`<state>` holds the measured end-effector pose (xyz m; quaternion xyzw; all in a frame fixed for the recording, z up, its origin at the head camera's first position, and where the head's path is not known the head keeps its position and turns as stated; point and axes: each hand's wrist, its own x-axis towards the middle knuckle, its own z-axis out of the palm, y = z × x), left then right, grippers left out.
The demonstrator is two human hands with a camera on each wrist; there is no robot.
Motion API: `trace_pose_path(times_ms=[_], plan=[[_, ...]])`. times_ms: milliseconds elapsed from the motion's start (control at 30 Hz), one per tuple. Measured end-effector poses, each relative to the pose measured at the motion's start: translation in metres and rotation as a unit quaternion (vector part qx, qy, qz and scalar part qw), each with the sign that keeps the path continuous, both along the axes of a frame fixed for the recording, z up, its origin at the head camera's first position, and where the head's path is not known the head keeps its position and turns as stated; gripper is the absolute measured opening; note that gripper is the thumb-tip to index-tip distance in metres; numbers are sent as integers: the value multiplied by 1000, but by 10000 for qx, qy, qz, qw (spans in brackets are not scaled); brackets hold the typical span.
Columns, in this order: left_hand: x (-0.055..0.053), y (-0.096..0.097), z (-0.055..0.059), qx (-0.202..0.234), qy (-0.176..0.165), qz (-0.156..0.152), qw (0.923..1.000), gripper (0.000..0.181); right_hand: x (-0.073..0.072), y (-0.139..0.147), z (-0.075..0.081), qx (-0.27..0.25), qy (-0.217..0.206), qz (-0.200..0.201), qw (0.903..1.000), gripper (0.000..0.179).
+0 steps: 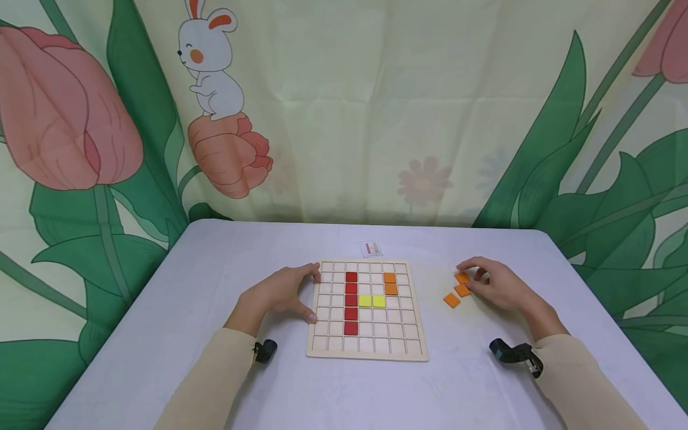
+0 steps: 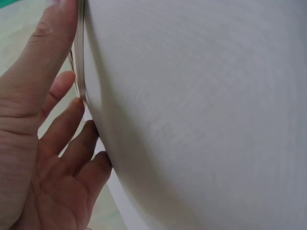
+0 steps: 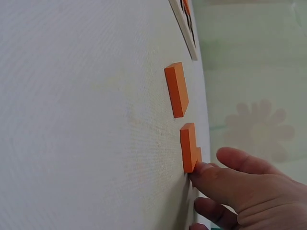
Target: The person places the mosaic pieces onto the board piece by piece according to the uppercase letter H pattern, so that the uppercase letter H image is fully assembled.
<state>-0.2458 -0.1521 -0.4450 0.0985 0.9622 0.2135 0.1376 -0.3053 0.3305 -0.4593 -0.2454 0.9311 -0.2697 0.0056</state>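
Note:
A square wooden grid board (image 1: 332, 344) lies on the table. It carries a column of several red tiles (image 1: 351, 300), two yellow tiles (image 1: 372, 301) and two orange tiles (image 1: 390, 283). My left hand (image 1: 283, 291) rests at the board's left edge, thumb and fingers spread along it; the left wrist view shows that hand (image 2: 57, 158) with its fingers loosely extended. To the right of the board, my right hand (image 1: 497, 285) reaches over three loose orange tiles (image 1: 451, 300). Its thumb (image 3: 216, 179) is right at the edge of one orange tile (image 3: 188, 148), with the index finger apart from the thumb.
A small printed pattern card (image 1: 371, 249) lies just behind the board. The white-covered table (image 1: 258, 394) extends on both sides. A curtain (image 1: 344, 119) with flowers and a rabbit hangs behind it. Each wrist wears a dark camera (image 1: 510, 352).

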Motion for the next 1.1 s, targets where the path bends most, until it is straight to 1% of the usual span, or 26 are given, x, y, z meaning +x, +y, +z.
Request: trace_pose_path(times_ms=[133,300,433,700,833,1100], plan=[[0,1,0,-5,17,5,10000,78,0,1,-1,-82,-42,5,10000,35],[0,1,1,8,36,-31,10000,77,-1,3,-4,-152,49,68,9999,32],[-1,0,1,33,60,-73,9999,77,0,3,-7,-175,94,44,9998,31],[-2,-2,-3,37,63,-42,10000,79,10,-1,-5,-294,-73,-166,9994,32],[-2,-3,-3,39,89,-65,9999,80,15,-3,-4,-438,-72,-195,9988,33],[-2,-3,-2,53,68,-114,9999,79,22,-8,-11,-708,-66,-167,9973,31]])
